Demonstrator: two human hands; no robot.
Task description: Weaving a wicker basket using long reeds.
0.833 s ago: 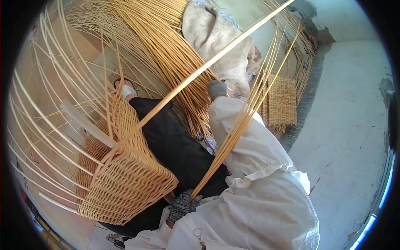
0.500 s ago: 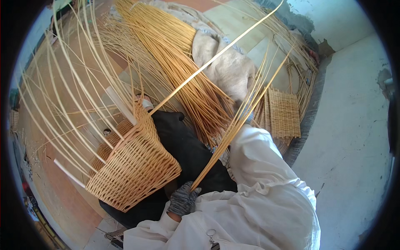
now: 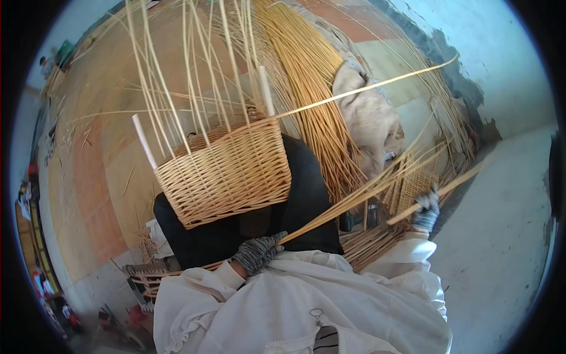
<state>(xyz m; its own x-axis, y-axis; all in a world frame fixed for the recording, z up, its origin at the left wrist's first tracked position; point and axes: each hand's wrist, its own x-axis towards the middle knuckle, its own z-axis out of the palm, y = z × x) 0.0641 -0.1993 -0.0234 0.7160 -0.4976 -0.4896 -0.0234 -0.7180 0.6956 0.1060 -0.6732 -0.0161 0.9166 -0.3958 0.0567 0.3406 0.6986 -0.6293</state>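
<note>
While the wicker basket (image 3: 227, 177) sits near 9 o'clock on the black-clad lap (image 3: 203, 242), pale stakes (image 3: 266, 91) poke past its rim toward 11; weave's chunky, long axis roughly 8-to-2. Left hand (image 3: 257, 255)'s clamped on skinny canes (image 3: 327, 215) at 7, right hand (image 3: 425, 212)'s round a thicker rod (image 3: 454, 185) past 3. Plaster wall (image 3: 501, 236) hems in 4.

Through one head-worn fisheye I look down and forward from above, the basket (image 3: 231, 171) near and the floor (image 3: 71, 200) stretching beyond.
</note>
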